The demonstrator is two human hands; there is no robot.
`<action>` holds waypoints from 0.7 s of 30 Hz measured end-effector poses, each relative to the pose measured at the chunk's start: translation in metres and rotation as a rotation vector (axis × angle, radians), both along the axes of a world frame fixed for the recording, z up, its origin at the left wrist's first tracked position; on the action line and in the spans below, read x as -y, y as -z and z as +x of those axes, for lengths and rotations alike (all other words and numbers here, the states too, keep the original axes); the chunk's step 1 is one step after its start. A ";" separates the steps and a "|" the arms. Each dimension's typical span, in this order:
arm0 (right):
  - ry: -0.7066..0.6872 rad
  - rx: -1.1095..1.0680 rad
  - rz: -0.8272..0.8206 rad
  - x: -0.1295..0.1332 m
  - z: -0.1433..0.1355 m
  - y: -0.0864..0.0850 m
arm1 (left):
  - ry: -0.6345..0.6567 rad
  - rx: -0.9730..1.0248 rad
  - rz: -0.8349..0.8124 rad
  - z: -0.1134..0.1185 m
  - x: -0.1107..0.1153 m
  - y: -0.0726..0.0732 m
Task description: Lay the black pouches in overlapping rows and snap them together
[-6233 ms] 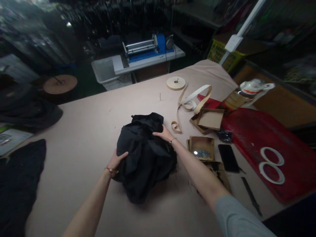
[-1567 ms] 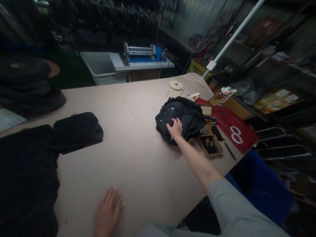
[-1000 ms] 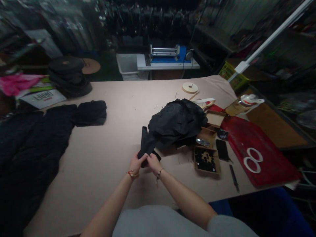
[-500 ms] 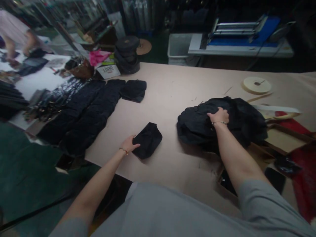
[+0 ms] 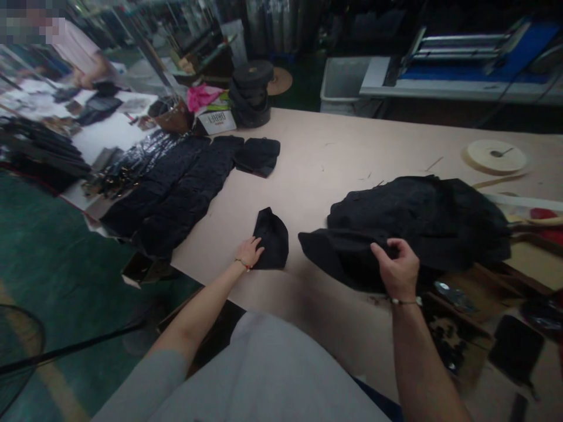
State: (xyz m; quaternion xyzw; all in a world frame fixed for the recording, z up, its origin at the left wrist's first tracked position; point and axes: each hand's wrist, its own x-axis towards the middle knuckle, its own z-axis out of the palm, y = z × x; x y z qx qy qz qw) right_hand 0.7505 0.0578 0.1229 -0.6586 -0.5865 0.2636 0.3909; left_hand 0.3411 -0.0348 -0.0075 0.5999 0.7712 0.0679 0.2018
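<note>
My left hand (image 5: 250, 252) lies flat, fingers stretched, on the left edge of a small black fabric piece (image 5: 273, 241) on the table. Thumb and fingers of my right hand (image 5: 399, 266) pinch another black fabric piece (image 5: 338, 252), whose free end reaches left over the table, apart from the small piece. Behind it rises a heap of black fabric pieces (image 5: 440, 205), partly covered by the held one.
Rows of black fabric pieces (image 5: 189, 181) cover the table's left side. A tape roll (image 5: 497, 156) lies at the back right, with open boxes (image 5: 466, 346) by my right forearm. Black strap rolls (image 5: 250, 94) stand behind. A co-worker (image 5: 83, 53) is at the far left.
My right hand has come from the top of the heap toward me, now pinching a fabric piece. The piece under my left hand has turned. The view has swung left.
</note>
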 end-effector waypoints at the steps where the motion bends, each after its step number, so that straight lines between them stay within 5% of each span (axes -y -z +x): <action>1: 0.000 -0.017 -0.051 0.019 0.001 0.006 | 0.024 -0.020 0.016 -0.001 -0.007 -0.001; 5: -0.165 0.111 -0.151 0.077 0.007 0.013 | 0.510 -0.089 -0.039 -0.013 -0.050 -0.012; 9: -0.452 0.384 -0.189 0.102 0.002 -0.014 | 0.796 -0.192 -0.134 -0.027 -0.077 -0.016; 12: -0.602 0.579 -0.305 0.093 -0.031 -0.021 | 0.809 -0.176 -0.163 -0.036 -0.073 -0.016; 14: -0.716 0.583 -0.367 0.077 -0.071 -0.007 | 0.783 -0.140 -0.183 -0.038 -0.062 -0.017; 17: -0.906 0.323 -0.509 0.054 -0.142 0.032 | 0.716 -0.131 -0.223 -0.035 -0.049 -0.023; 21: -0.880 -0.166 -0.634 0.036 -0.192 0.076 | 0.601 -0.146 -0.271 -0.025 -0.047 -0.040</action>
